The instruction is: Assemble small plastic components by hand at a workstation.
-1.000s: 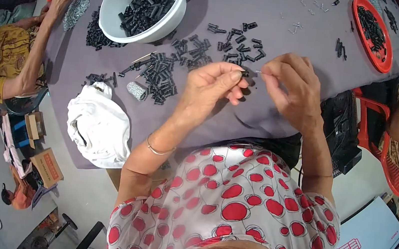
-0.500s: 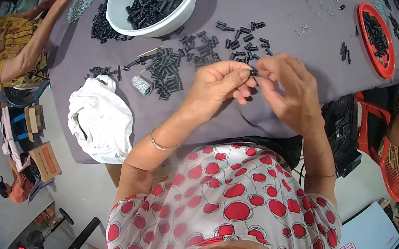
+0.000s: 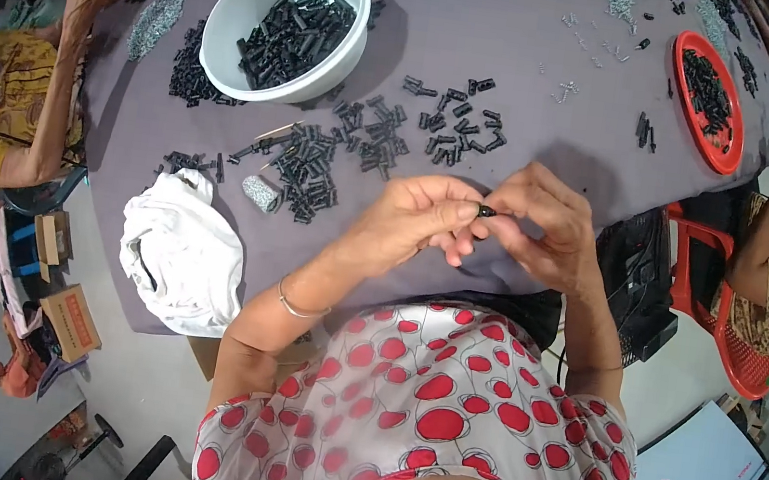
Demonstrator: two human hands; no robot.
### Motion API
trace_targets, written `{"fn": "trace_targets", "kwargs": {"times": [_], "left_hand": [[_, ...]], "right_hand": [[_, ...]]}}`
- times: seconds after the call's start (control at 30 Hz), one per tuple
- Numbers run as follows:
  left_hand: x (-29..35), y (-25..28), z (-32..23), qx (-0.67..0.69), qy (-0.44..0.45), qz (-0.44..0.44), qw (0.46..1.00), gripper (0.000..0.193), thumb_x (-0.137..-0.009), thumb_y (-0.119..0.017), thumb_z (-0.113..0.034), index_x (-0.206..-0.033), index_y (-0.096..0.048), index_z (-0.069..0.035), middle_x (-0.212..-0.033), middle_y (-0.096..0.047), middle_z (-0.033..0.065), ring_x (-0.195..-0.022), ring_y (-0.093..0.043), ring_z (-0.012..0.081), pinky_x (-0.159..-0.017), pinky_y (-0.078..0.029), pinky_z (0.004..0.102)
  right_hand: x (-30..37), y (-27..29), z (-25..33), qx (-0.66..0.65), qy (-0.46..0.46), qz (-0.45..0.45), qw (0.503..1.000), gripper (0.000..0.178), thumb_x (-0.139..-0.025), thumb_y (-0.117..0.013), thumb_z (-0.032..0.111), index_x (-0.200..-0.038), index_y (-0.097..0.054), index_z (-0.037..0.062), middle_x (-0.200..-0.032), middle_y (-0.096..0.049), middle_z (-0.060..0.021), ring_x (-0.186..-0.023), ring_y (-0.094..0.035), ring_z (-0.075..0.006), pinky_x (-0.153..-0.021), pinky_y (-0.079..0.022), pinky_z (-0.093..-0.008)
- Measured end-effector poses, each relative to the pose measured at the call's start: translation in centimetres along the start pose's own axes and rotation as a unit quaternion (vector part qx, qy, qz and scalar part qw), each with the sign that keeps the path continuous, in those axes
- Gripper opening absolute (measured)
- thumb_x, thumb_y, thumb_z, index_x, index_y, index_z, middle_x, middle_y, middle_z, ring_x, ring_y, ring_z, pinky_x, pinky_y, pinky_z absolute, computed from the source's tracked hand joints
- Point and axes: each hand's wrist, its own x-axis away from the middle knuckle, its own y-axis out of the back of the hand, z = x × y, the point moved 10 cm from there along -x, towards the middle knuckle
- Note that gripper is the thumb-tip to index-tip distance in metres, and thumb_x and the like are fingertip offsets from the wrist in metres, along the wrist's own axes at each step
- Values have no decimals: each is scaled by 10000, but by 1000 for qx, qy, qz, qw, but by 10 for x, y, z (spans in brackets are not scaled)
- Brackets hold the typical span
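Close to my body, above the near edge of the table, both hands meet at a small black plastic part. My left hand pinches it between thumb and index finger, the other fingers curled below. From the other side, the thumb and fingertips of my right hand close on the same part. Fingers cover most of it, so its full shape is hidden. Just beyond my hands lies a loose group of black parts, with a larger heap of black parts to their left.
A white basin of black parts stands far left; a red tray holds more at far right. A silvery cylinder and bunched white cloth lie at left. Small metal pieces are scattered beyond. Other people sit left and right.
My hands have come nearer my body with the black part. The right fingers, looser before, now pinch against it. The whole view has shifted slightly; the person at left has moved an arm.
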Motion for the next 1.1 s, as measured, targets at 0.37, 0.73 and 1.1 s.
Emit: {"fn": "trace_targets", "kwargs": {"times": [0.37,0.73,1.1], "left_hand": [[0,3,-6,-2,-14,16,1000,192,-905,-578,-126,-1021,-586,26,-877,-646,103,-708,-620,121,-604,-535,255],[-2,9,-8,7,-31,-13,999,176,-908,-572,-122,-1007,-590,22,-862,-644,105,-684,-612,115,-584,-530,247],[-2,13,-15,9,-50,-36,998,168,-907,-575,-119,-1001,-595,18,-857,-643,90,-663,-604,92,-584,-532,221]], "right_hand": [[-19,18,-19,-59,-64,-1,996,116,-739,-640,14,-852,-611,16,-768,-579,-75,-677,-562,-176,-610,-445,-281],[-52,13,-80,205,-110,-23,972,60,-738,-622,47,-792,-625,22,-679,-561,-103,-618,-565,-275,-574,-451,-359],[-52,10,-63,304,-33,-47,951,88,-723,-619,75,-807,-626,52,-750,-623,-98,-684,-601,-302,-583,-483,-385]]}}
